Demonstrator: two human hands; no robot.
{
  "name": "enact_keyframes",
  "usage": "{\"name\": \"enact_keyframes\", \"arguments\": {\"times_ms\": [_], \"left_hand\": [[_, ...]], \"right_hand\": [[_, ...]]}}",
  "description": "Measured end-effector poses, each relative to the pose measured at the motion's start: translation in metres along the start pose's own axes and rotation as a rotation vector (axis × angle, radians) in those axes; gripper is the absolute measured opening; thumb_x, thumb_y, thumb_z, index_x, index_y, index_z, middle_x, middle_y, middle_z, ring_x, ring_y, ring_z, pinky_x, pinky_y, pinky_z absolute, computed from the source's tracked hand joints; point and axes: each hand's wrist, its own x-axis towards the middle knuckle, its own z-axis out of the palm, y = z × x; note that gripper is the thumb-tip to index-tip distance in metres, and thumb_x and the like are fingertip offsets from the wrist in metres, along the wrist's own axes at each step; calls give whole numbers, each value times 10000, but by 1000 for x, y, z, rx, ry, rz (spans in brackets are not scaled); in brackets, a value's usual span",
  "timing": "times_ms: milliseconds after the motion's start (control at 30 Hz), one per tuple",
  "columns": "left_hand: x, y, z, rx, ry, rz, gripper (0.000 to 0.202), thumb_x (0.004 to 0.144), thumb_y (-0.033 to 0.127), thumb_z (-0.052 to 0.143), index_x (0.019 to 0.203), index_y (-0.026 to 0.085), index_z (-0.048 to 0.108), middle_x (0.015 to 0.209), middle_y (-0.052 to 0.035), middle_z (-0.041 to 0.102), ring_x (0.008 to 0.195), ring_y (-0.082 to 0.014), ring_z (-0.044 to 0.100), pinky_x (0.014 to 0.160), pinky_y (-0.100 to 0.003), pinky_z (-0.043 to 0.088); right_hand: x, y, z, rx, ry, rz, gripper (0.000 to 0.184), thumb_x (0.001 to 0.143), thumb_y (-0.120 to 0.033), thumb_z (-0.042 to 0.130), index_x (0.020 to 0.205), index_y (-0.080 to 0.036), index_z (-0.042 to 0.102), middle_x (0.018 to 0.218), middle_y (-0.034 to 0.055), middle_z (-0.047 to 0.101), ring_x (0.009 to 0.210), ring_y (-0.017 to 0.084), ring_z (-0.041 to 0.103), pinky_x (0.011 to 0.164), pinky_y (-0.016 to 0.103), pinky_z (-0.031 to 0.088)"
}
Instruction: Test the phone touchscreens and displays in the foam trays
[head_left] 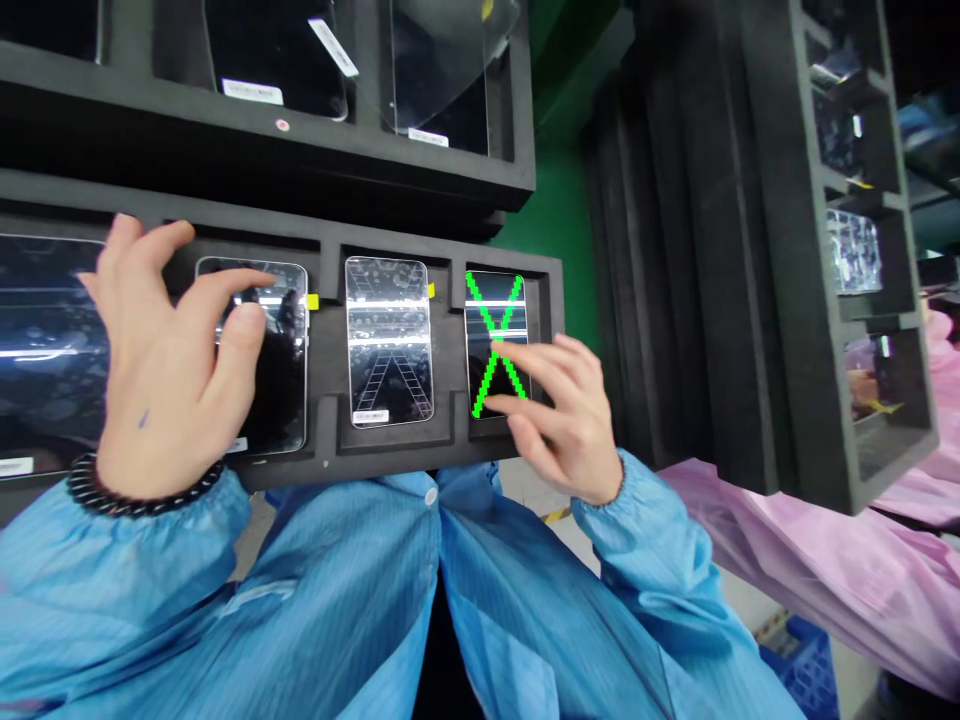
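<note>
In the head view, a black foam tray (325,350) holds several phone-sized screens in its compartments. My right hand (566,415) is over the rightmost screen (480,350), which shows a bright green X; its index fingertip is at the glass, with the fingers apart. To the left, a lit screen (388,380) shows two ladder-like line patterns. My left hand (172,360) hovers with spread, curved fingers over a dark screen (281,390) that has a yellow tab (313,301). Part of a larger screen (45,400) shows at the left edge.
Behind stands another black foam tray (450,165) with dark labelled screens. Tall stacked foam trays (697,250) rise on the right, holding film-wrapped items. A person in a pink garment (810,560) is at the right, near a blue crate (806,665) on the floor.
</note>
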Motion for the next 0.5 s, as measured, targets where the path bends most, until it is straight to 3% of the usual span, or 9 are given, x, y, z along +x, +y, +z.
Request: {"name": "enact_keyframes", "arguments": {"times_ms": [100,267,500], "left_hand": [[0,3,-2,15,-2,-6,546,978,485,370,1244,130,688,1577,-209,375,1563,-416,187,1259,-674,85],[-2,5,-4,18,-14,4,491,993,427,381,1270,141,669,1582,-212,363,1574,-410,170,1254,-688,78],[-3,8,-6,-11,-17,20,405,1004,392,383,1251,215,651,1595,-144,370,1582,-375,172,1254,-702,62]], "right_hand": [[35,9,6,-76,24,68,335,1018,-279,440,1067,-245,769,1472,83,612,1304,265,556,1158,522,391],[87,15,36,-206,-172,108,354,1046,-323,424,1287,-260,676,1616,86,457,1401,285,480,1197,539,326],[101,19,50,-273,-234,133,365,1049,-355,440,1304,-229,668,1638,117,415,1407,305,469,1202,553,309]]}}
